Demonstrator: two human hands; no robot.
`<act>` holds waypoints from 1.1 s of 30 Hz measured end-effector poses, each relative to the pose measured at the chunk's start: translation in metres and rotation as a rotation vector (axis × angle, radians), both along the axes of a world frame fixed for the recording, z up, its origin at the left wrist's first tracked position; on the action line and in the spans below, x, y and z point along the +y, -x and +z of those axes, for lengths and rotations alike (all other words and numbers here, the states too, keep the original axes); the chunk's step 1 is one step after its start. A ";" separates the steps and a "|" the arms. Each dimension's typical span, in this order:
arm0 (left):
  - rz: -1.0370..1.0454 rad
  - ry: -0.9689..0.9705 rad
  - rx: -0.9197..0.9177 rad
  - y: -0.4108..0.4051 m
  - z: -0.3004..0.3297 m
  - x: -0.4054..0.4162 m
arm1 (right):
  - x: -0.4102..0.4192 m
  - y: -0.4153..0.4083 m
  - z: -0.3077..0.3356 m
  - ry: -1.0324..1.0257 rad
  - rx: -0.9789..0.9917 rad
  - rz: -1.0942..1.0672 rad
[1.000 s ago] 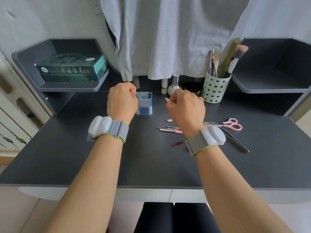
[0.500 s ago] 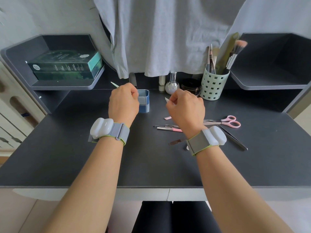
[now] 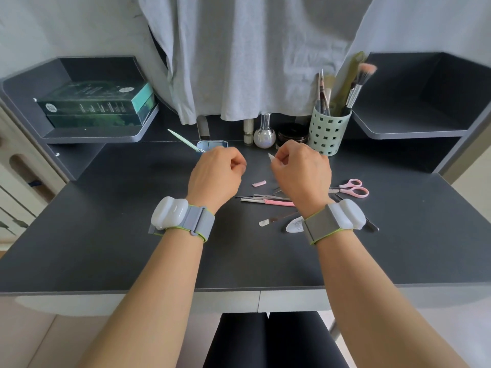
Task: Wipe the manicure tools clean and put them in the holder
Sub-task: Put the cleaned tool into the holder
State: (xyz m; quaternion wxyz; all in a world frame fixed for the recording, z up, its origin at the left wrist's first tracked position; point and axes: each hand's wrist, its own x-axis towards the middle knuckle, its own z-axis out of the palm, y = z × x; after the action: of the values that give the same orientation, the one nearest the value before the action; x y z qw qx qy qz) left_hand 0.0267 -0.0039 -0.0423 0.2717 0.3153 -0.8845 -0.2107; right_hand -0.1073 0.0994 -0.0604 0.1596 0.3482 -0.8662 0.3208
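Observation:
A small blue holder (image 3: pixel 212 144) stands at the back of the dark desk (image 3: pixel 106 235). A pale green stick (image 3: pixel 183 140) leans out of it to the left. My left hand (image 3: pixel 215 176) is a closed fist just in front of the holder, with nothing visible in it. My right hand (image 3: pixel 300 173) pinches a small white wipe (image 3: pixel 271 156). On the desk between and behind my wrists lie a pink-handled tool (image 3: pixel 268 201), a metal file (image 3: pixel 276 220), a small pink piece (image 3: pixel 259 184), pink scissors (image 3: pixel 350 188) and a dark tweezer (image 3: pixel 372 226), partly hidden by my right wrist.
A green perforated cup (image 3: pixel 329 134) full of brushes stands back right, next to a round bottle (image 3: pixel 264 135) and a dark jar (image 3: pixel 292 135). Green boxes (image 3: pixel 95 104) fill the left shelf. A grey cloth (image 3: pixel 252 54) hangs over the back. A white packet (image 3: pixel 295 225) lies near my right wrist.
My left hand has let go of the green stick, which now leans in the blue holder, and has moved right and nearer to me. The right hand keeps its wipe.

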 end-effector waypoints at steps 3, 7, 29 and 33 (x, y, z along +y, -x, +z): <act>-0.080 -0.026 -0.081 0.004 -0.005 0.009 | 0.010 0.004 0.000 0.004 0.006 -0.004; -0.176 -0.064 -0.165 0.009 -0.008 0.023 | 0.020 0.007 -0.003 -0.005 0.022 -0.031; -0.273 -0.166 -0.552 0.003 0.001 0.048 | 0.041 0.005 -0.004 -0.019 -0.005 -0.037; -0.258 -0.136 -0.557 0.002 0.001 0.048 | 0.042 0.003 -0.005 -0.019 -0.018 -0.029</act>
State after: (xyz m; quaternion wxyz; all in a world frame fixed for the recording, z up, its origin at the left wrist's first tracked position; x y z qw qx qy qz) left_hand 0.0242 0.0443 -0.0413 -0.0319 0.2635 -0.9415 -0.2077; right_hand -0.1102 0.1411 -0.0650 0.1531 0.3342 -0.8757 0.3132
